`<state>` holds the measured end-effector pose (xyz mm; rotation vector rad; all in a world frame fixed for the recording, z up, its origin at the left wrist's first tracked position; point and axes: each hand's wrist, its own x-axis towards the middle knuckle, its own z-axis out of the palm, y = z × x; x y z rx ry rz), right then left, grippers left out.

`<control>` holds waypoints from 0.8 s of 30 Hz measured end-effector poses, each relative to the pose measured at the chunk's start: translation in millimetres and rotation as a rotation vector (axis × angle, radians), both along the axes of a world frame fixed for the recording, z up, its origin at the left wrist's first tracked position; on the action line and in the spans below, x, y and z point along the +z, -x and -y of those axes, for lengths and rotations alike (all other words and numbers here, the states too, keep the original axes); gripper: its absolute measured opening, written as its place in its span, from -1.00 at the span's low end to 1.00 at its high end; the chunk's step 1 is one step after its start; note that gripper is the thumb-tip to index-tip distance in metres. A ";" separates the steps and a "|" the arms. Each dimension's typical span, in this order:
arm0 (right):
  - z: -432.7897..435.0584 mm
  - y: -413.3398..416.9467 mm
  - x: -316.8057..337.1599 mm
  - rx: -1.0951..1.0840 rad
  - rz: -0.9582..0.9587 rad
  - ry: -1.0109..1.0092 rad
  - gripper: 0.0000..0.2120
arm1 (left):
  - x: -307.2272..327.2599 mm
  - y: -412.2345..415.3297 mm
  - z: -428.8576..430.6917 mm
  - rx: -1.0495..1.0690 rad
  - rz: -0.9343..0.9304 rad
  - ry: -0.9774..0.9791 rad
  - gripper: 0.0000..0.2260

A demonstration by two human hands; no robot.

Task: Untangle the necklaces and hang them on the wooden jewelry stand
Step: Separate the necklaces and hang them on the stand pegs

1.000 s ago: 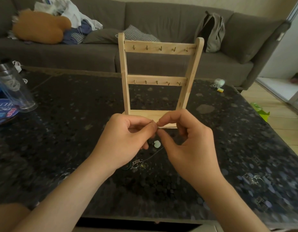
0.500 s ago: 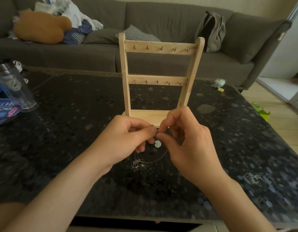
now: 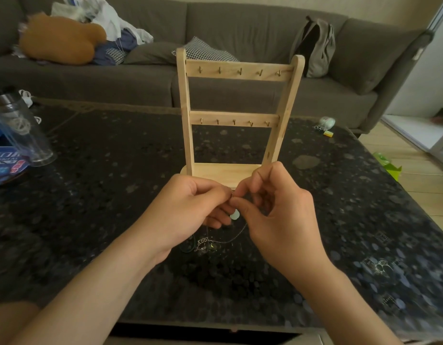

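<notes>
My left hand [image 3: 188, 207] and right hand [image 3: 280, 215] both pinch the chain [image 3: 236, 235] just in front of the stand [image 3: 236, 73]. Its tangled end trails onto the tabletop [image 3: 103, 175]. The chain looks light, limp and easy to snap, so I'd hold it gently, close beside the knot.

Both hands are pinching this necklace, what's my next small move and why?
Probably ease them apart: left hand and right hand pinch the chain at one spot, the rest lies bunched on the table, and hooks on the stand are bare.
</notes>
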<state>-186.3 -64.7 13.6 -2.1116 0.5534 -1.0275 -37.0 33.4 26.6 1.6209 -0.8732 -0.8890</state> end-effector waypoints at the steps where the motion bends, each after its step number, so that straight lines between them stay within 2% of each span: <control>1: 0.2 0.0 -0.1 -0.006 0.002 0.021 -0.49 | -0.1 -0.3 0.1 -0.008 0.010 -0.002 -0.74; 7: -0.9 -0.2 -1.1 -0.032 0.045 0.033 -0.52 | 1.0 -1.2 -1.7 -0.065 0.081 0.006 -0.71; 14: -0.4 1.0 0.3 -0.059 0.126 -0.057 -0.51 | 1.1 -2.9 -2.3 -0.071 -0.011 0.021 -0.74; 24: -3.3 1.0 -1.2 -0.044 0.155 -0.010 -0.46 | 1.9 -4.3 -4.0 -0.098 -0.027 0.021 -0.74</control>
